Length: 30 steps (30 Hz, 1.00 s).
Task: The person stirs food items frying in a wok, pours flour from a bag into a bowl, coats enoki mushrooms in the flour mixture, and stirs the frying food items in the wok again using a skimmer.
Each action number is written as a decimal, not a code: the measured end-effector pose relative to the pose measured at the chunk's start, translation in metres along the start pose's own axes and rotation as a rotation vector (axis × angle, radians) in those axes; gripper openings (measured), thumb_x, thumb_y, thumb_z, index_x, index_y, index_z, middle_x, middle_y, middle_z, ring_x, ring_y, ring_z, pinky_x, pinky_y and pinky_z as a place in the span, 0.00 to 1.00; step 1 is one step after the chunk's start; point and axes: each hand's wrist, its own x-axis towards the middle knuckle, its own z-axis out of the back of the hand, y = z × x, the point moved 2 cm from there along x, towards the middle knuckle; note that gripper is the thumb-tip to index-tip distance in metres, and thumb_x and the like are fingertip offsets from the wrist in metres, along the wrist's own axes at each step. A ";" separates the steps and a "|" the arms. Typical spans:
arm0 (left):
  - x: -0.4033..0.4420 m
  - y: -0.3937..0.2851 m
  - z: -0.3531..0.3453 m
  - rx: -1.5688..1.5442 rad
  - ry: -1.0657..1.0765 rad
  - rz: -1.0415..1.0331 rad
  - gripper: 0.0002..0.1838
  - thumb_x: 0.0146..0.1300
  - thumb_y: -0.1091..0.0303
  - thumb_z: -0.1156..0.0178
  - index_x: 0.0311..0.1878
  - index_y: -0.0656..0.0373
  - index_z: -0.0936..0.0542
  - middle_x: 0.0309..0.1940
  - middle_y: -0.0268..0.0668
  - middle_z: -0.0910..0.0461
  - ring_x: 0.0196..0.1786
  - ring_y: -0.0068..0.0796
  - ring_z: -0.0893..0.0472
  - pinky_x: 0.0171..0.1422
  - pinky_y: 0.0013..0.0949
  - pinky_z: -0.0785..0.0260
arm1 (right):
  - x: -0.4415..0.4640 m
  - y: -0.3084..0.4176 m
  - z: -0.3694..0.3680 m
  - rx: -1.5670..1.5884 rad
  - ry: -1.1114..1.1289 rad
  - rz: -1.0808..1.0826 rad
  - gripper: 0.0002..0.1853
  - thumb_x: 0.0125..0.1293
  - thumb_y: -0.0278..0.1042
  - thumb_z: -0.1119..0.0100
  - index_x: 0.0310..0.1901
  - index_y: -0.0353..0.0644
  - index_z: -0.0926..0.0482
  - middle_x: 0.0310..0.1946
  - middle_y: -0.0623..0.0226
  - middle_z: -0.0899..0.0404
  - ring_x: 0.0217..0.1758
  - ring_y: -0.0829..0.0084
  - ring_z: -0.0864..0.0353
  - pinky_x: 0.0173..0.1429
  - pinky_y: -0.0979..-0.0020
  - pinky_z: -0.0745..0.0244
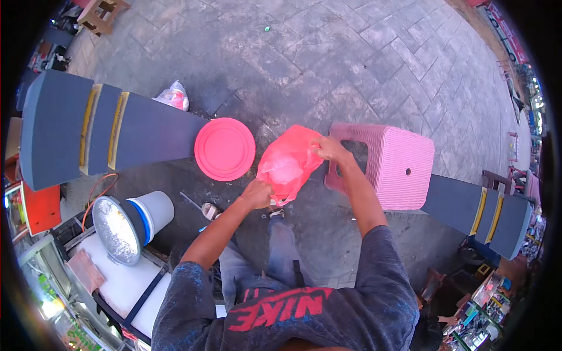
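Note:
A thin red plastic bag [291, 153] hangs between my two hands in front of my body. My left hand [257, 193] is closed on its lower left edge, and my right hand [332, 150] grips its upper right edge. Something pale shows through the middle of the bag; I cannot make out what it is. Just left of the bag is a round pink-red lid or container top [225, 149]. To the right of my right hand stands a pink woven-pattern plastic stool [404, 167] with a hole in its seat.
Dark grey posts with yellow bands stand at left [64, 128] and right [462, 205]. A white bucket [159, 215] and a metal basin [117, 231] sit on a white-topped stand at lower left. A clear bag of rubbish [174, 96] lies on the paving. A brown stool [100, 16] is far left.

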 end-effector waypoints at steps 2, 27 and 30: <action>-0.008 -0.001 0.015 0.055 0.000 0.006 0.07 0.46 0.72 0.45 0.26 0.58 0.18 0.31 0.44 0.20 0.41 0.47 0.22 0.41 0.46 0.31 | -0.010 0.017 0.021 -0.247 0.143 -0.029 0.14 0.56 0.39 0.52 0.27 0.37 0.22 0.27 0.49 0.21 0.38 0.54 0.20 0.43 0.57 0.29; 0.078 0.043 -0.046 -1.205 -0.958 0.899 0.16 0.49 0.63 0.34 0.35 0.66 0.22 0.29 0.42 0.19 0.35 0.38 0.19 0.42 0.39 0.29 | -0.107 -0.001 -0.035 0.035 0.059 -0.304 0.25 0.54 0.58 0.37 0.29 0.37 0.21 0.21 0.63 0.21 0.20 0.69 0.26 0.31 0.66 0.31; 0.074 0.044 -0.036 -0.894 -1.043 0.894 0.12 0.51 0.67 0.38 0.35 0.65 0.21 0.29 0.39 0.20 0.33 0.34 0.21 0.40 0.37 0.31 | -0.100 -0.054 -0.060 0.411 -0.172 -0.231 0.19 0.61 0.49 0.42 0.30 0.38 0.21 0.22 0.67 0.22 0.24 0.74 0.24 0.32 0.69 0.30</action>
